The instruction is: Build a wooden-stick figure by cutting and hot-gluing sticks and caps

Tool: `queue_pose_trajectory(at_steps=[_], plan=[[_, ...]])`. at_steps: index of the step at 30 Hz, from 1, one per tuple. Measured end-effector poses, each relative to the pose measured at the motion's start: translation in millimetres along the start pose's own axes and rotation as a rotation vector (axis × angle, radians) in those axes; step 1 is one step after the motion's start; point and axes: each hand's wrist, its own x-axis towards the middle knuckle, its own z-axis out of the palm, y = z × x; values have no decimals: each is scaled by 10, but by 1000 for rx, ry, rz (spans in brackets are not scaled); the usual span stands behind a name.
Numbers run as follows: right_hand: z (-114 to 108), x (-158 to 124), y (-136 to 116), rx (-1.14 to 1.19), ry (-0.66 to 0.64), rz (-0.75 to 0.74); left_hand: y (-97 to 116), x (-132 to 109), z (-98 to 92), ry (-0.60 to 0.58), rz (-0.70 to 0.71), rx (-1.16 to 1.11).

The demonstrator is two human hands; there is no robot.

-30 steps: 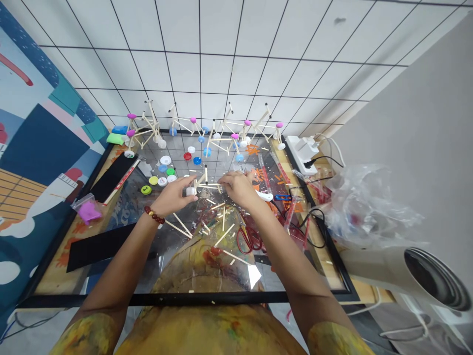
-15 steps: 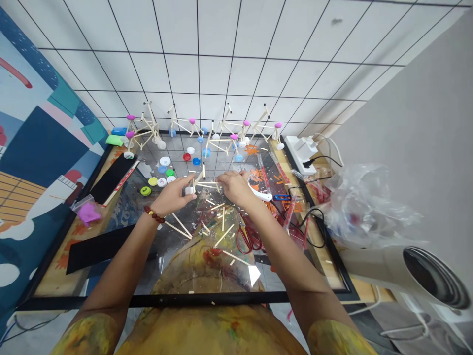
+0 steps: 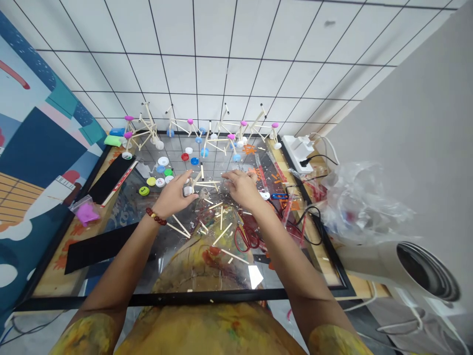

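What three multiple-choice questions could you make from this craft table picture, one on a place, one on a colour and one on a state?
1. Where do the red-handled scissors lie?
A. on the glass tabletop, near the right forearm
B. on the white power strip
C. in the left hand

2. What colour is the bead bracelet on the left wrist?
A. blue
B. dark red
C. white

3. What is the left hand doing?
A. lying flat and empty on the table
B. pinching one end of the small wooden stick frame with a white cap
C. gripping the scissors

Answers:
1 A, the scissors rest on the glass beside the right arm.
2 B, the beads are dark red.
3 B, the fingers close on the frame's white cap, while the right hand is at the other end.
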Motion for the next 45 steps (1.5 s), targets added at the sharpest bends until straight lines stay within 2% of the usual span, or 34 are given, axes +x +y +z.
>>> queue_pose_trajectory(at_steps=[7,12,15,18,21,24,27,32,36,40,45], plan=[[-8,-70,55,31,29,1,45,-7,30,66,50,30],[-50,-127,46,22,64,-28,56,-5,23,40,42,39],[-144,-240,36,-9,62,-58,69,-16,-18,26,42,38],[-261,-451,50,-64,-5,-8,80,-45,-95,39,65,10],[-327,-715,65,-98,-89,31,94,-77,-175,121,64,-39],[-314,-932,55,-142,-168,-44,126,-87,-209,243,26,-86],[-251,-1026,33,-164,-200,-92,173,-76,-180,369,-25,-150],[-105,-862,-15,-133,-208,-95,211,-35,-53,515,-60,-263],[38,-573,-135,-204,-177,-162,217,-5,37,543,-71,-283],[146,-381,-273,-340,-230,-239,211,-3,76,449,-7,-199],[212,-330,-316,-387,-253,-278,141,49,120,259,87,-132]])
